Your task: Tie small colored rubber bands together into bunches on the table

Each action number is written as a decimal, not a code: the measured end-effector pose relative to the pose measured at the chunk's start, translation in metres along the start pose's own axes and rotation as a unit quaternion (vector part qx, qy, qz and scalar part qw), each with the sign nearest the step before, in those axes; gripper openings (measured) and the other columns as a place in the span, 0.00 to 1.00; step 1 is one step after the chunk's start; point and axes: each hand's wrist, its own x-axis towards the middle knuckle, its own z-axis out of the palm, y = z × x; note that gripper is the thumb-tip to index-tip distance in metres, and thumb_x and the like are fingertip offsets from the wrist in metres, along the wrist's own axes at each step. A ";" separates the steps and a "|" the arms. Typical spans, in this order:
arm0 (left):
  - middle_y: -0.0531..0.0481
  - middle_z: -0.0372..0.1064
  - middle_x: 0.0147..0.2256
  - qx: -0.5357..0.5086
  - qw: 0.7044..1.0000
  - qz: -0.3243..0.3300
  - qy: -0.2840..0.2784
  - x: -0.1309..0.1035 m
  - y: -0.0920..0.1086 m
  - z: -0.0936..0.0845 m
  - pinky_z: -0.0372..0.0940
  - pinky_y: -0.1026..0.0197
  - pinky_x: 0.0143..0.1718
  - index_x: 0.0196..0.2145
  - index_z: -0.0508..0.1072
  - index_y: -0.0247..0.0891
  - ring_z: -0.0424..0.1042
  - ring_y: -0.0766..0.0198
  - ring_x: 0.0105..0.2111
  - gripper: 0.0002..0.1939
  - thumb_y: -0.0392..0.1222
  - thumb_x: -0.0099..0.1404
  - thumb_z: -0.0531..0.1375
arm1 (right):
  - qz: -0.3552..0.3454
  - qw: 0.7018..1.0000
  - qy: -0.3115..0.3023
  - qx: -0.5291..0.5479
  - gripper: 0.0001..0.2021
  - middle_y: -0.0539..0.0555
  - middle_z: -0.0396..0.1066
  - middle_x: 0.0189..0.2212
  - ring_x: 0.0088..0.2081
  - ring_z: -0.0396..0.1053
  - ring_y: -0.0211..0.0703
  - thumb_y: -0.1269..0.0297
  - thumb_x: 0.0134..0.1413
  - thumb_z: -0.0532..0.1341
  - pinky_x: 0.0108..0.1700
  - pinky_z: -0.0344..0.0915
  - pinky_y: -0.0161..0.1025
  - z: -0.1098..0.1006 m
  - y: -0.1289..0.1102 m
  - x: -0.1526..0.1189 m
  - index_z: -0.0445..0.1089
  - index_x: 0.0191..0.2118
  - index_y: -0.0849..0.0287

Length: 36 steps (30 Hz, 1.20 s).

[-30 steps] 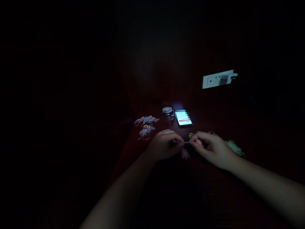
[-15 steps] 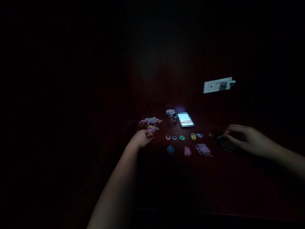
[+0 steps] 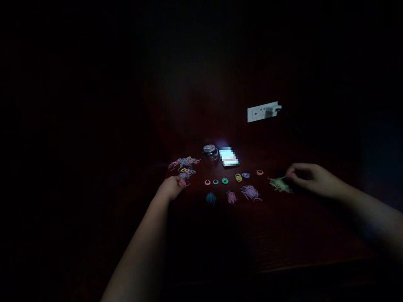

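Observation:
My right hand (image 3: 310, 178) is closed in a pinch, with a thin pale elastic band (image 3: 283, 177) at its fingertips. That band is just over the back edge of a pale yellow-green pile of elastic bands (image 3: 281, 185). On the other side, my left hand (image 3: 171, 187) rests on the table with fingers curled together. It is beside the near end of a mixed-colour heap of elastic bands (image 3: 186, 173); whatever its fingers hold is hidden. Nearer the middle lie a teal pile (image 3: 210, 198), a pink pile (image 3: 232, 197) and a larger lilac pile (image 3: 251, 193).
Several small ring-shaped bands, including a green ring (image 3: 224, 180), a yellow one (image 3: 238, 178) and an orange one (image 3: 260, 172), form a row. Behind them stand a lidded jar (image 3: 210, 152) and a lit phone (image 3: 229, 157). A wall socket (image 3: 262, 112) holds a plug. Surroundings are very dark.
The view has turned right, shifting everything left in it. My right hand has moved a little right relative to the bands, and the yellow-green pile, shadowed before, now shows. My left hand stays by the heap.

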 end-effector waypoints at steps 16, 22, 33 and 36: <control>0.49 0.75 0.31 0.018 1.000 0.000 0.003 0.001 0.003 0.003 0.60 0.65 0.30 0.32 0.73 0.39 0.71 0.64 0.29 0.09 0.46 0.61 0.57 | -0.023 0.998 -0.058 -0.011 0.19 0.51 0.61 0.25 0.28 0.60 0.39 0.47 0.55 0.58 0.32 0.60 0.37 0.002 0.006 0.002 0.67 0.32 0.62; 0.46 0.76 0.38 0.004 0.999 -0.013 0.052 0.007 -0.004 0.002 0.61 0.64 0.35 0.37 0.74 0.40 0.73 0.61 0.36 0.10 0.44 0.65 0.54 | 0.007 1.000 -0.007 0.004 0.26 0.54 0.66 0.27 0.29 0.63 0.42 0.38 0.52 0.55 0.30 0.61 0.38 -0.001 0.005 0.000 0.67 0.32 0.62; 0.49 0.77 0.38 -0.021 0.995 -0.085 0.050 0.009 -0.023 0.001 0.63 0.66 0.36 0.35 0.77 0.43 0.73 0.63 0.35 0.07 0.38 0.57 0.62 | 0.130 0.986 0.092 0.053 0.24 0.57 0.74 0.27 0.28 0.71 0.50 0.37 0.38 0.62 0.27 0.68 0.42 -0.008 0.026 0.009 0.69 0.32 0.55; 0.50 0.77 0.35 -0.023 0.995 -0.090 0.048 0.009 -0.022 0.001 0.63 0.65 0.34 0.32 0.77 0.42 0.73 0.63 0.33 0.05 0.39 0.56 0.62 | 0.142 0.982 0.118 0.048 0.18 0.58 0.75 0.28 0.28 0.72 0.53 0.43 0.39 0.63 0.29 0.69 0.45 -0.010 0.018 0.007 0.70 0.30 0.52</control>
